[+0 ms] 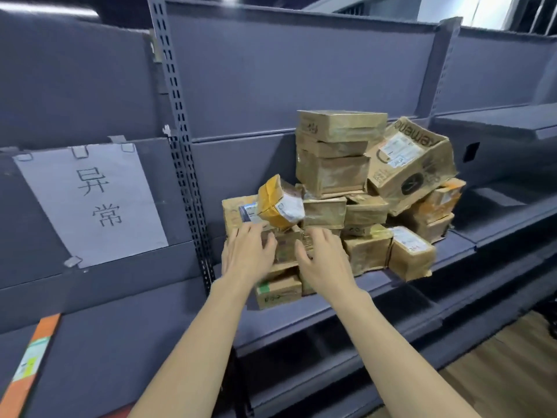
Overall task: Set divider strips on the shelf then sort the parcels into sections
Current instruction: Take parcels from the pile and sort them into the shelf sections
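Head view: my left hand (247,251) and right hand (324,260), grips spread apart, flank one small parcel (286,247) low in the shelf (331,309) pile.

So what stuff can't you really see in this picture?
Head view, the only one:
- The box between the left hand and right hand: the hands cover most of it, so whether they grip it is unclear.
- Parcel labels: print too small to read.
- Orange strip: its lower end is cut off by the bottom-left edge.
- Boxes at the back of the pile: hidden by those in front.
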